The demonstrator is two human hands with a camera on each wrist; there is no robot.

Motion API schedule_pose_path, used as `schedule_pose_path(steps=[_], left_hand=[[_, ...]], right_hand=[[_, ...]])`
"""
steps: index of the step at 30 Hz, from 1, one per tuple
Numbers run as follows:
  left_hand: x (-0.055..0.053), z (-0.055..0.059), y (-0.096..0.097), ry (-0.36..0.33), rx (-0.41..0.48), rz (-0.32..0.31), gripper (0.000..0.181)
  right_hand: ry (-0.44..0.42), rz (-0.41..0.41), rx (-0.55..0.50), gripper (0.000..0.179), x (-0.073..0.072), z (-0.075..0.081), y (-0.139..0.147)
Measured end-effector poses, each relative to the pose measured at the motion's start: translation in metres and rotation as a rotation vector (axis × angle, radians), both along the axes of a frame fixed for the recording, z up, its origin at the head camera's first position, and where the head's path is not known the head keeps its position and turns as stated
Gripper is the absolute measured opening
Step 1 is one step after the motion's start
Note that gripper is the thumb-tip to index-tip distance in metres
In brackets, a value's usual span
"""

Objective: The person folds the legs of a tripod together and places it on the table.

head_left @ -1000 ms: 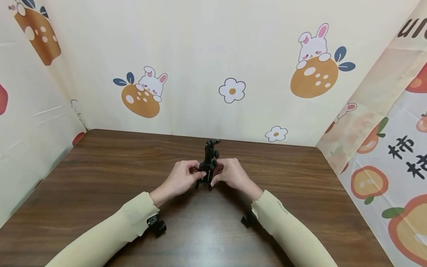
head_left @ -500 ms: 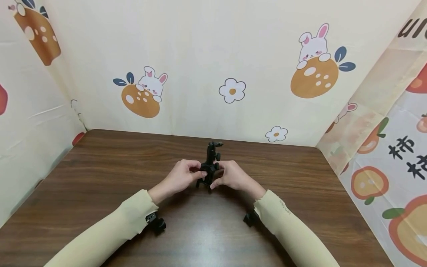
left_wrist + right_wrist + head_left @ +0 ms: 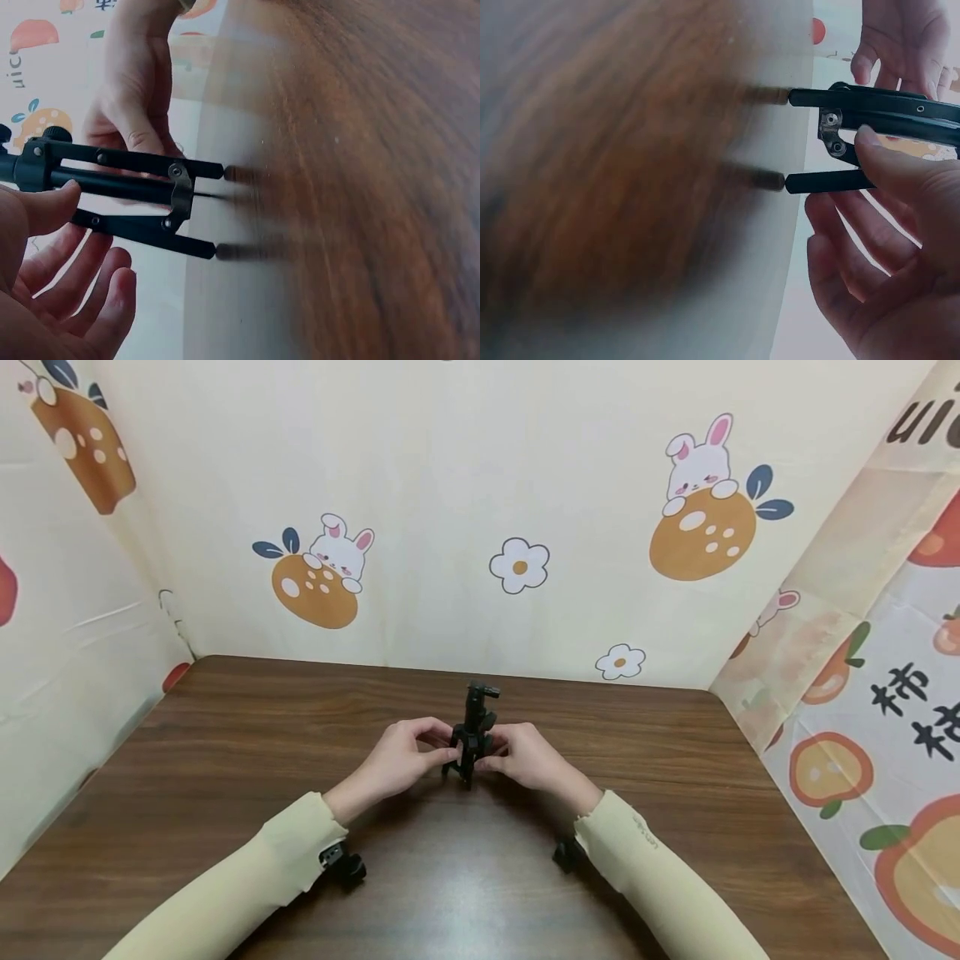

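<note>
A small black mini tripod [image 3: 474, 720] stands nearly upright near the middle of the table, its head and knobs on top. In both wrist views its legs are partly spread, and their feet meet their reflections on the tabletop. My left hand [image 3: 401, 758] pinches a leg of the tripod [image 3: 142, 225] between thumb and fingers on the left side. From the right, my right hand [image 3: 525, 755] holds another leg, with the thumb [image 3: 889, 161] over it and the fingers behind. The third leg is partly hidden in the wrist views.
The brown wood-grain table [image 3: 225, 760] has a glossy top. Behind it hangs a cream cloth [image 3: 442, 485] printed with rabbits and flowers, and a fruit-print cloth [image 3: 832, 710] borders the right side. A small black device [image 3: 342, 864] is strapped at the left wrist.
The tripod has turned a little and now stands straighter, its head facing more to the right. My right hand has shifted slightly right; my left hand keeps its grip with small movement.
</note>
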State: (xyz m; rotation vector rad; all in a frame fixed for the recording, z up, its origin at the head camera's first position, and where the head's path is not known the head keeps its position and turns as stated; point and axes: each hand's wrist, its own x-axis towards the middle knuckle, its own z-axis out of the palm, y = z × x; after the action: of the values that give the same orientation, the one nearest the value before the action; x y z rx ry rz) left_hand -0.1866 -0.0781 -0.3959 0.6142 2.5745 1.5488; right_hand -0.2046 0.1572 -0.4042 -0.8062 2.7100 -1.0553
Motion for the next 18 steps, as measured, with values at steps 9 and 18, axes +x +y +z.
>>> schedule_pose_path(steps=[9, 18], left_hand=[[0.004, -0.005, -0.008, 0.039, -0.017, -0.023, 0.014], [0.011, -0.007, -0.004, -0.001, 0.012, -0.097, 0.019]], right_hand=[[0.095, -0.06, 0.047, 0.012, 0.008, 0.002, -0.002], [0.136, -0.091, 0.052, 0.011, 0.019, 0.001, -0.006]])
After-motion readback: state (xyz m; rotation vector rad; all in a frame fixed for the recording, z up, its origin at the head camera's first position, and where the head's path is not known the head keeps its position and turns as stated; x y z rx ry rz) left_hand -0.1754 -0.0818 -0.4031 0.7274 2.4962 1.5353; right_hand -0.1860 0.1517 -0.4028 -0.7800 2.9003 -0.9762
